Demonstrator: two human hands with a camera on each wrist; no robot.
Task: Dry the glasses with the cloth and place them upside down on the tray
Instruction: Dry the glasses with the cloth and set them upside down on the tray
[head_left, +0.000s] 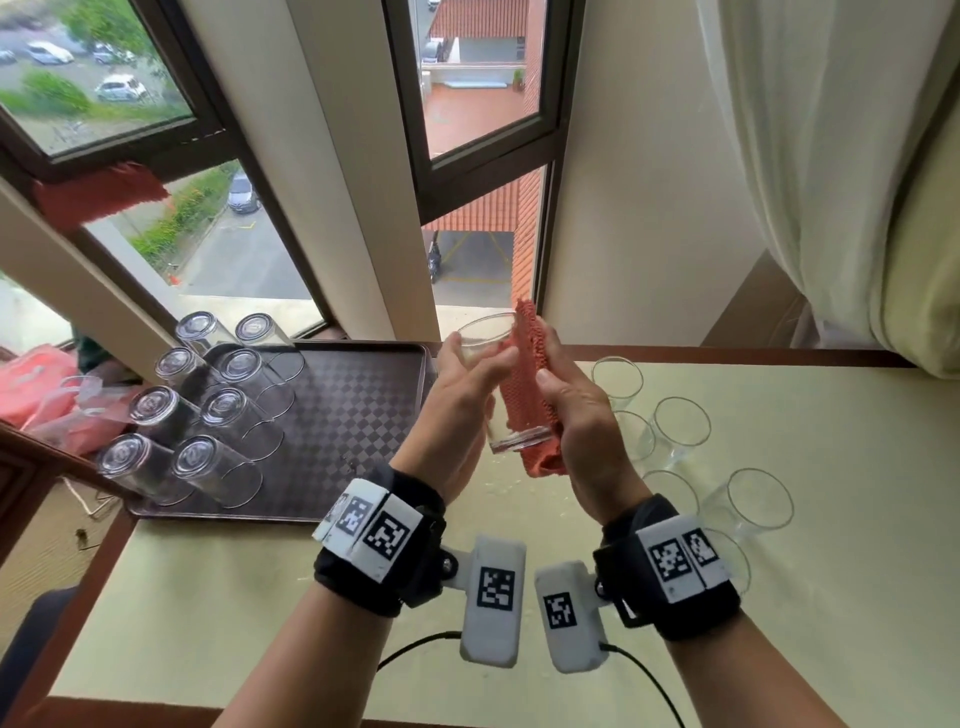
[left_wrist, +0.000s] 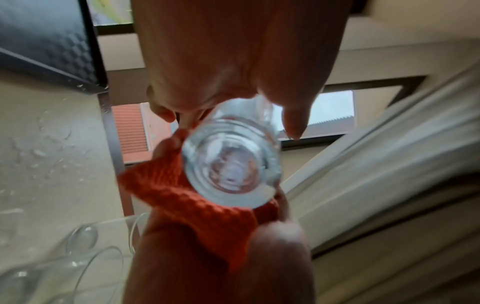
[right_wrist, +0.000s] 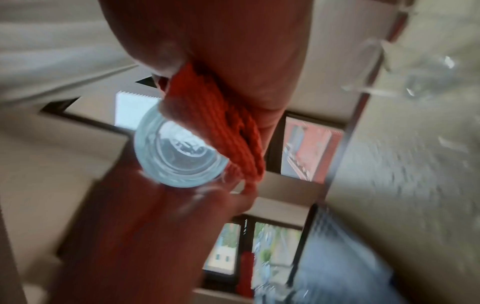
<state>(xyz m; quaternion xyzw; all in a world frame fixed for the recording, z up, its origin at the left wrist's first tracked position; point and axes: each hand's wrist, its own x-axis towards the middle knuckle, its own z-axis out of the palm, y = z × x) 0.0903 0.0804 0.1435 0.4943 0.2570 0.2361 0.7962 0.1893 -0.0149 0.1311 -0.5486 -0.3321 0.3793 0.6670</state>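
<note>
A clear glass (head_left: 511, 410) is held above the table between both hands, its mouth tilted away towards the window. My left hand (head_left: 467, 374) grips its left side, thumb across the wall. My right hand (head_left: 566, 400) holds the orange waffle cloth (head_left: 530, 379) pressed along the glass's right side. In the left wrist view the thick base of the glass (left_wrist: 231, 164) faces the camera with the cloth (left_wrist: 207, 211) under it. The right wrist view shows the glass (right_wrist: 176, 154) beside the cloth (right_wrist: 221, 127). The dark checkered tray (head_left: 353, 415) lies to the left.
Several glasses (head_left: 218, 415) stand upside down on the tray's left half. Several upright glasses (head_left: 680, 431) stand on the pale table (head_left: 831, 519) to the right. Water drops (left_wrist: 39, 152) dot the table. Windows are ahead, a curtain (head_left: 831, 156) hangs at right, and a pink bag (head_left: 41, 395) lies far left.
</note>
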